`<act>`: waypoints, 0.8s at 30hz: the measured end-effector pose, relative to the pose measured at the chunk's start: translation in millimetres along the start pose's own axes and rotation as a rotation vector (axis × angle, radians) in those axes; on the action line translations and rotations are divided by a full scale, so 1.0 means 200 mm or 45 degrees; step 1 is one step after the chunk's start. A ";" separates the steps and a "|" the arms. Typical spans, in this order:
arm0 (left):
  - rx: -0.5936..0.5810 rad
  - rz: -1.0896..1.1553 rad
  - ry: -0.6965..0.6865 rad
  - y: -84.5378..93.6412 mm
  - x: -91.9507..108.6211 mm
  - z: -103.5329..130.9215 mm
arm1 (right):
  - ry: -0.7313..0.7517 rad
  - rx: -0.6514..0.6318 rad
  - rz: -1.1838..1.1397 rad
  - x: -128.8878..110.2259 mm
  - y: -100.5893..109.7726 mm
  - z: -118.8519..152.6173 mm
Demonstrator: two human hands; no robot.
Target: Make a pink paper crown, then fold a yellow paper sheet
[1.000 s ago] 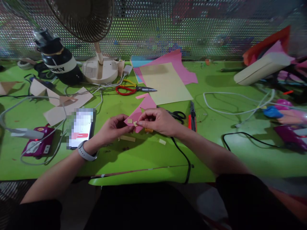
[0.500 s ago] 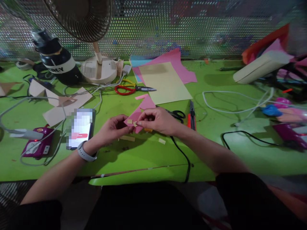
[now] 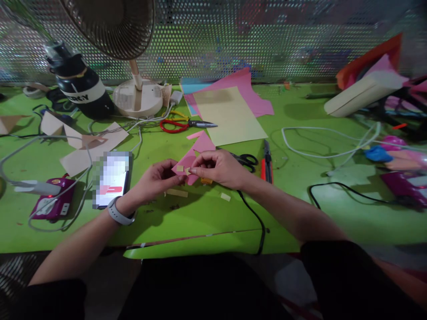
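Between both hands' fingers (image 3: 191, 170), pink paper piece (image 3: 187, 161).

And here we see a smooth pale-grey watch band (image 3: 120, 212) wrapping the left wrist, a row of small dark holes dotted along it! Plain black short fabric sleeves (image 3: 50, 298) on both arms, loose at the openings, and matching black cloth clothing (image 3: 200, 289) across the torso. Both hands are bare, no gloves here!

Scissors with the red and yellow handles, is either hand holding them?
No, the scissors lie on the green table, while the left hand and right hand are at the small pink paper.
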State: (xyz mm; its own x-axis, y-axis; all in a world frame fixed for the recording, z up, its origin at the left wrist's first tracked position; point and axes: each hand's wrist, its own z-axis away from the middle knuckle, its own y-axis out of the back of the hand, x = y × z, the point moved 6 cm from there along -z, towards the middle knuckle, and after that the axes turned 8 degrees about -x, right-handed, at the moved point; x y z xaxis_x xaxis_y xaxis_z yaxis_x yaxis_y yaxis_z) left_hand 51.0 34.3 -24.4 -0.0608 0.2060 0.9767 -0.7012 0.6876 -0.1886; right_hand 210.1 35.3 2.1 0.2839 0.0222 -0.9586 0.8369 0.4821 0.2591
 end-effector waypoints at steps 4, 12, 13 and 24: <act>-0.001 -0.024 0.003 0.00 0.00 0.00 | 0.002 -0.012 0.009 -0.01 0.00 0.00; 0.030 0.014 0.001 0.01 0.00 0.01 | -0.003 0.009 -0.008 0.02 0.00 0.00; 0.033 0.017 0.003 0.01 -0.01 0.01 | -0.002 0.014 -0.011 0.02 0.00 0.00; 0.037 0.074 0.024 0.01 -0.01 0.00 | -0.002 0.045 -0.015 0.01 0.00 0.00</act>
State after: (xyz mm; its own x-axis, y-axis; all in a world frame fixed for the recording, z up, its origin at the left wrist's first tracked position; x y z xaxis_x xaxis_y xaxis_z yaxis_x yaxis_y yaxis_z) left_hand 49.8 34.4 -26.7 -0.0892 0.2582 0.9620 -0.7173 0.6534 -0.2419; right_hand 211.7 35.6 -0.4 0.2747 0.0153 -0.9614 0.8561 0.4514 0.2518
